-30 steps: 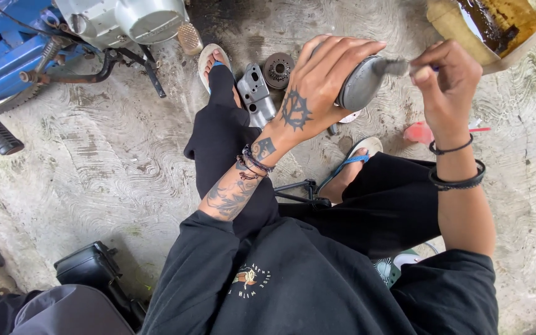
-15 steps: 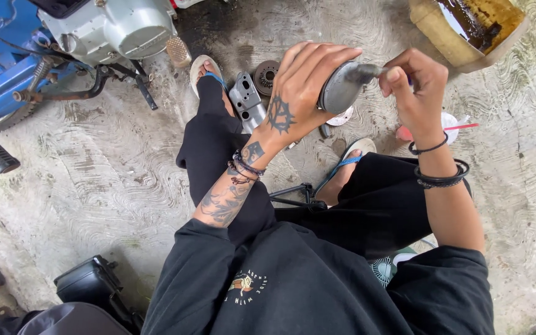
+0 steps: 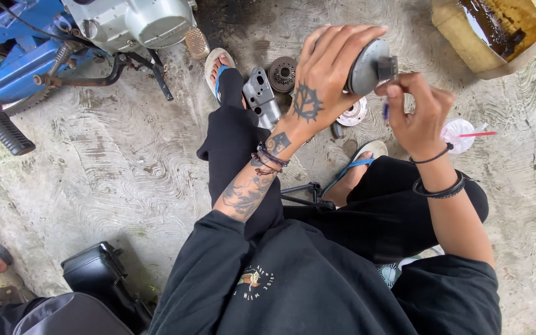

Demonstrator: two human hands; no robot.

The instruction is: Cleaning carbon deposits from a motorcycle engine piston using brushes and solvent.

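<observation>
The person sits on the concrete floor (image 3: 94,174) with both arms raised in front of the chest. The left hand (image 3: 324,80), tattooed on its back, is curled around a round grey metal part (image 3: 367,67); the fingers wrap over the top edge and the palm backs the near side, so the part is held clear of the floor, above the knees. The right hand (image 3: 420,115) is closed in a pinch just beside the part's right edge, where a small square boss sticks out. A thin blue-tipped item (image 3: 385,111) shows below the pinching fingers; what it is cannot be told. The two hands are nearly touching at the part. On the floor under them lie a grey casting (image 3: 260,96), a dark gear (image 3: 282,73) beside it, and a pale disc (image 3: 352,115) partly hidden by the left wrist. The left foot wears a sandal (image 3: 217,68) next to the casting; the right foot wears a second sandal (image 3: 361,158) near the disc. A black tool (image 3: 302,192) lies between the legs. A cup with a red straw (image 3: 460,133) stands just right of the right wrist. A tub of dark oil (image 3: 491,31) sits at upper right, well apart from the hands. A silver engine (image 3: 138,22) on a blue frame (image 3: 13,68) occupies the upper left. A black case (image 3: 97,273) rests at lower left.
</observation>
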